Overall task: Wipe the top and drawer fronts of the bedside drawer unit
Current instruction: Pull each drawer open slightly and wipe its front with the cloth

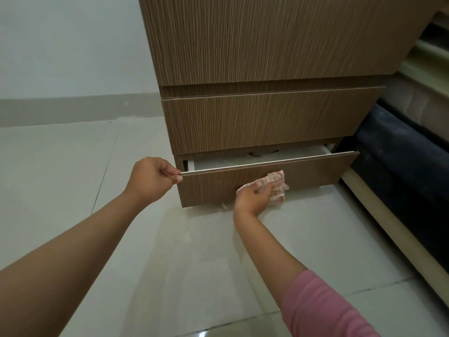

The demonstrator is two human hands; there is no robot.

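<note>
1. Left grip pinches the top left corner of the bottom drawer, likely steadying it part-open.
2. Right grip clutches the cloth, pressing it mid-front, near the floor, to wipe.

The left arm, bare, reaches forward from the lower left, nearly straight. The left hand is curled, thumb and fingers pinching the top edge of the lower drawer front at its left corner. The right arm, bare from the pink sleeve onward, stretches ahead with bent wrist. The right hand grips a checked cloth against that front.
</note>
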